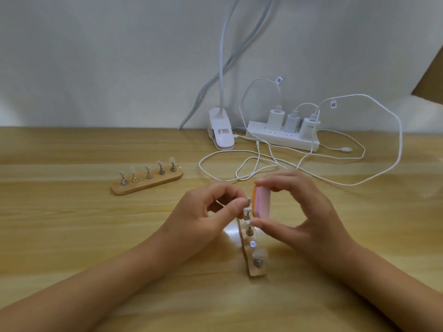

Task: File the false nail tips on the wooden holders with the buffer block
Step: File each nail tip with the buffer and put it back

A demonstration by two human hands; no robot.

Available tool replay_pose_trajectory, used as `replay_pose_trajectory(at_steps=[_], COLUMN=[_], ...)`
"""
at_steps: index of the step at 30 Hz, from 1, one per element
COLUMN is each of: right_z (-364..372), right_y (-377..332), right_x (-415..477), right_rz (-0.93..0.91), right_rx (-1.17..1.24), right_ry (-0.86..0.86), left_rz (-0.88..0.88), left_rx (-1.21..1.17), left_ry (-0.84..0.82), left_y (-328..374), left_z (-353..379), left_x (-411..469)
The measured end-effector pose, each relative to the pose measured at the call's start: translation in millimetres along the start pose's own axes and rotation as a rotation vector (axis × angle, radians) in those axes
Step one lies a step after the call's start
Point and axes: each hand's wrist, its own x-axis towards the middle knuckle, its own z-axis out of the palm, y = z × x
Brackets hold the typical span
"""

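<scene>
My right hand (304, 212) holds a pink and orange buffer block (261, 201) between thumb and fingertips, its face against a false nail tip (248, 201). My left hand (206, 212) pinches that tip's metal peg (247, 212) at the far end of the near wooden holder (255, 271). This holder runs away from me and carries several more pegs with clear tips, partly hidden by my hands. A second wooden holder (146, 182) with several tips lies to the left, farther back.
A white power strip (285, 137) with three chargers sits at the back right, its white cables (263, 161) looping over the wooden table (72, 224) just behind my hands. A white clip lamp base (221, 133) stands beside it.
</scene>
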Motion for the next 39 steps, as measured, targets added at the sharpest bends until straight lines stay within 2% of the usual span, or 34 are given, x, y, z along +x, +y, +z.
replay_pose_trajectory(at_steps=[2, 4, 6, 8, 10, 12, 15, 17, 19, 25, 32, 39], right_z=[-1, -5, -2, 5, 6, 2, 2, 8, 8, -1, 4, 1], right_y=[4, 5, 0, -5, -4, -3, -9, -12, -10, -3, 0, 3], right_x=[1, 4, 5, 3, 1, 3, 8, 9, 7, 5, 0, 0], right_rz=[0.087, 0.158, 0.103, 0.05, 0.108, 0.183, 0.104, 0.073, 0.117, 0.214, 0.205, 0.286], right_rx=[-0.03, -0.001, 0.046, 0.049, 0.051, 0.069, 0.111, 0.109, 0.12, 0.213, 0.224, 0.274], right_ry=[0.005, 0.083, 0.137, 0.09, 0.025, 0.056, 0.135, 0.099, 0.074, 0.133, 0.083, 0.108], left_rz=[-0.046, -0.071, -0.081, -0.091, -0.098, -0.096, -0.092, -0.089, -0.079, -0.11, -0.239, -0.205], left_rx=[-0.045, -0.078, -0.091, -0.103, -0.126, -0.143, -0.147, -0.149, -0.159, -0.228, -0.351, -0.327], left_ry=[0.019, 0.02, -0.002, -0.008, 0.006, 0.018, 0.007, 0.012, 0.036, 0.087, -0.011, 0.017], left_y=[-1, -1, -1, -2, -3, -4, -4, -4, -3, -4, -6, -8], left_z=[-1, -1, 0, 0, -1, -2, -1, -2, -3, -4, -3, -4], left_x=[0, 0, 0, 0, -1, -1, 0, 0, 0, 3, 5, 6])
